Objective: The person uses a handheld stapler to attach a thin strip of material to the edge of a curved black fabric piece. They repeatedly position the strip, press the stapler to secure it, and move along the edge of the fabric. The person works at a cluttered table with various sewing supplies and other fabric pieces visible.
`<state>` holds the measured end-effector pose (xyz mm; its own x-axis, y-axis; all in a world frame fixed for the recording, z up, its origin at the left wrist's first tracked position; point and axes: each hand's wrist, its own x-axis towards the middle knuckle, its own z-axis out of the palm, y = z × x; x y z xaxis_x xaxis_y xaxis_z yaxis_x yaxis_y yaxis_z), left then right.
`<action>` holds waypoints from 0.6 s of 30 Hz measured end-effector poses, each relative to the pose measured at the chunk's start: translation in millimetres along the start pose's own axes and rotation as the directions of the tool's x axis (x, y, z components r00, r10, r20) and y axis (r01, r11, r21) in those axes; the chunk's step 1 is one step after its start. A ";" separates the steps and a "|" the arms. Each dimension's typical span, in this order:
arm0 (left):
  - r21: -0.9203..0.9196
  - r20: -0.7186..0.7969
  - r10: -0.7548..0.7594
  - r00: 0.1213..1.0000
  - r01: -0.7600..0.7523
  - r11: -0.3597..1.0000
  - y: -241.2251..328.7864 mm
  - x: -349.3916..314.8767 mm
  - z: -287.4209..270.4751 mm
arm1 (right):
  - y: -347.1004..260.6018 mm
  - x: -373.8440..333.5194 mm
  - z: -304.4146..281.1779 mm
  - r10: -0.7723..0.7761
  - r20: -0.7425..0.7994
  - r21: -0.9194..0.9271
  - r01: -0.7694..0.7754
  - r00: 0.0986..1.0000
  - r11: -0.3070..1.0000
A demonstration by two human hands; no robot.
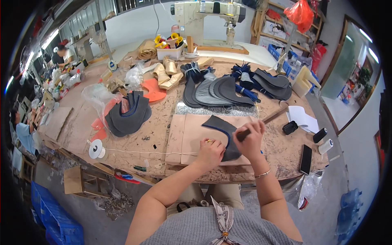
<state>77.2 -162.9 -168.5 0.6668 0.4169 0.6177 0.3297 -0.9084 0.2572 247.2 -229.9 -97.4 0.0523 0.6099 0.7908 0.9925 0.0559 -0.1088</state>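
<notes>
A dark grey curved shoe-upper piece with a blue inner edge lies on a tan work board in front of me. My left hand rests at its inner edge, fingers bent and pressed together. From a white spool at the left, a thin white cord runs to that hand. My right hand is over the piece's right side, wrapped round a brown stick-like wooden handle. The handle slants up to the right; whether it carries a tool head cannot be told.
Stacked grey pieces lie at the left, with more stacks behind the board. A phone, thread cones, a black box and white paper sit right. A sewing machine stands at the back.
</notes>
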 end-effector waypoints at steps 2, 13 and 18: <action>-0.023 -0.001 -0.067 0.998 0.067 0.997 5.7 3.6 7.8 | -9.8 -3.7 -2.0 0.049 -0.036 0.070 -0.046 0.998 0.996; -0.148 0.056 -0.024 0.998 0.032 0.989 -15.1 0.2 -3.0 | -25.9 2.0 -4.6 0.102 -0.095 0.110 -0.091 0.990 0.990; -0.172 0.087 -0.050 0.995 0.065 0.983 -5.6 4.6 -7.1 | 0.7 -15.2 18.6 0.099 0.140 0.156 -0.121 0.985 0.980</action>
<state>73.7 -156.1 -161.8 0.7053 0.4633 0.5366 0.2520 -0.8714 0.4210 245.1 -224.4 -120.8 0.1343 0.7173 0.6837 0.9495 0.1044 -0.2959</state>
